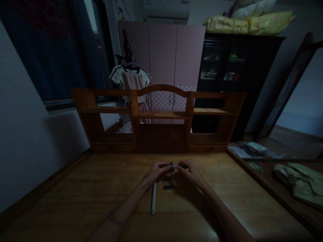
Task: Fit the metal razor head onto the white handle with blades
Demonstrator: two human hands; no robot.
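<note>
Both my hands meet over the middle of the wooden desk [75,198]. My left hand [158,169] pinches a small dark metallic object [172,165] at its fingertips. My right hand [189,172] is closed on the same small object from the other side. The room is dim and I cannot make out what the object is. Below the hands a white stick-like item [153,198] lies on the desk, pointing toward me. A small dark piece [167,184] lies beside it, under my right hand.
A wooden shelf unit [161,116] stands along the desk's far edge. To the right, a lower surface holds papers [252,150] and a folded pale cloth [300,181]. A white wall borders the left. Wardrobes and hanging clothes [131,79] stand behind.
</note>
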